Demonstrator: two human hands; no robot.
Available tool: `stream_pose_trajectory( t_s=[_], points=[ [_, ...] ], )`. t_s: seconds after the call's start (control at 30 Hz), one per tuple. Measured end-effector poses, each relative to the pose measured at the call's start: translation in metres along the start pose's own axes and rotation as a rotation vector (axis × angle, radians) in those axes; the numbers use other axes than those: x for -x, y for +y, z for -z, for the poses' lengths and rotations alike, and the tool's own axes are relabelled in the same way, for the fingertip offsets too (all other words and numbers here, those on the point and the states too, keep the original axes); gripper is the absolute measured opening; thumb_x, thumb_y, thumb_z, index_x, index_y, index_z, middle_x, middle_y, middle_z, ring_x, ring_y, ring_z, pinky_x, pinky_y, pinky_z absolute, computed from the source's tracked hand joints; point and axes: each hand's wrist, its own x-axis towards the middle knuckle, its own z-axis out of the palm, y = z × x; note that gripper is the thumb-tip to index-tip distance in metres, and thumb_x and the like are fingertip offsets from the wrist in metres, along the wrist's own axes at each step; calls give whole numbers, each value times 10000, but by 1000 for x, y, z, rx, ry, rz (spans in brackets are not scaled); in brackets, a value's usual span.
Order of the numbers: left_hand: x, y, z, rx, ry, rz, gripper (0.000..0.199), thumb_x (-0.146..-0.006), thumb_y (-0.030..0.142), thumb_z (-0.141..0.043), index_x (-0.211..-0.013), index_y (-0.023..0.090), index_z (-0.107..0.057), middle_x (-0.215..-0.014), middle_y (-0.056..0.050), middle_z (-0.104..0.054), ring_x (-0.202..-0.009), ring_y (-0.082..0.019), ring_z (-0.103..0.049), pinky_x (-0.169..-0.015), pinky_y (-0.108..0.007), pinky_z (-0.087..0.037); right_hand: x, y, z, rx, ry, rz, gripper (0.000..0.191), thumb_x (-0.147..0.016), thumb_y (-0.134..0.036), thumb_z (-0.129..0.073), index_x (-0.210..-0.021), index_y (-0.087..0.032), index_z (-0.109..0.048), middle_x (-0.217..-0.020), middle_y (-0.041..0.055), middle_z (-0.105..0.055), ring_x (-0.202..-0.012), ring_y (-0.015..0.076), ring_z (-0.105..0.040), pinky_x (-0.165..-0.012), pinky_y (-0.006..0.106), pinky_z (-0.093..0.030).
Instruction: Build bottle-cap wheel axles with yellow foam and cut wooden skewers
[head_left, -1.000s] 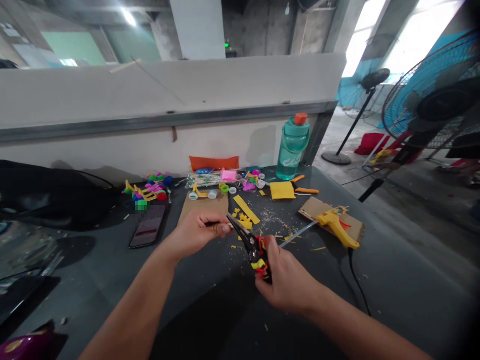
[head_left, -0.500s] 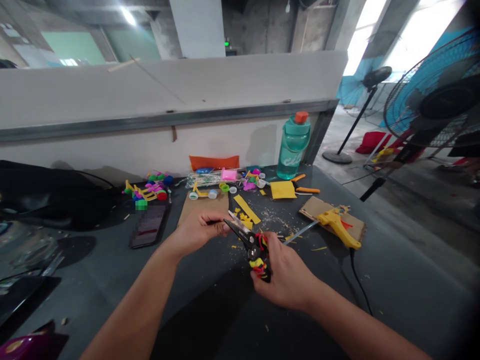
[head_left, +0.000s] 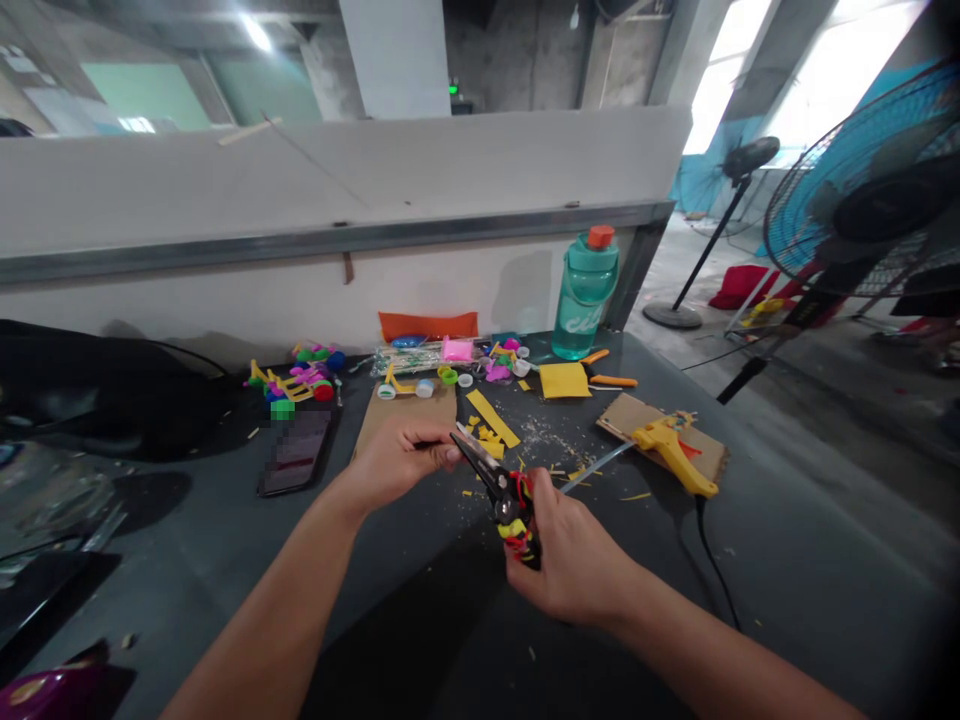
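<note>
My right hand is wrapped round the red, yellow and black handles of a pair of scissors. The dark blades point up and left, slightly parted at the tips. At those tips is my left hand, thumb and forefinger pinched together; whatever sits between them is too small to make out. Just beyond the blades lie a yellow strip and small yellow cut pieces, with pale crumbs scattered beside them.
A yellow glue gun rests on cardboard at right, its cord trailing forward. A teal bottle and orange-handled pliers stand and lie behind. A phone, a brown board and colourful small parts are at left. Fans stand beyond the table.
The scissor blades have closed slightly and the right hand has shifted a little. My left hand keeps its pinch in almost the same spot.
</note>
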Motion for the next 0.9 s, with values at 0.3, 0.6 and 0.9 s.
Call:
stream_pose_trajectory(
  t_s=[0.3, 0.6, 0.9],
  points=[
    [0, -8, -4, 228, -1, 61, 244, -714, 387, -646, -657, 149, -643, -614, -11, -588, -567, -91, -495, -534, -204, -389, -4, 1, -1, -278, 32, -75, 405, -717, -282, -543, -1055, -161, -356, -759, 37, -569, -639, 180, -537, -576, 290, -404],
    [5, -4, 2, 402, 14, 37, 267, -701, 382, -674, -640, 124, -648, -596, -4, -554, -525, -64, -469, -479, -185, -349, -13, 14, -13, -738, 62, -203, 283, -876, -434, -409, -985, -179, -467, -914, 47, -585, -867, 186, -545, -738, 301, -432],
    [8, 2, 12, 328, 145, 107, 229, -697, 363, -677, -684, 134, -666, -568, 0, -564, -503, -66, -466, -442, -169, -320, -4, -4, -35, -304, -222, -196, 448, -812, -95, -398, -1259, -95, -434, -1170, 160, -571, -1091, 230, -533, -914, 329, -388]
  ],
)
